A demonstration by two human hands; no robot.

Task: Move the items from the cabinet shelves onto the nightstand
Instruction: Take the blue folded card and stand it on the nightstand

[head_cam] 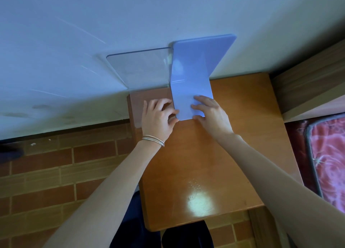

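A wooden nightstand [233, 145] stands against a pale wall. At its back stand two L-shaped bookends side by side: a lilac one [194, 70] and, left of it, a clear one [141, 70]. Their upright plates lean on the wall. My left hand [158, 117] lies on the clear bookend's base, with its thumb and fingertips at the left edge of the lilac base. My right hand [209, 113] rests flat on the lilac base, fingers spread.
A bed frame [308, 91] and a red patterned mattress [332, 160] lie to the right of the nightstand. The floor [56, 173] to the left is brick-patterned tile. A bright light patch [200, 203] shows near the nightstand's front edge.
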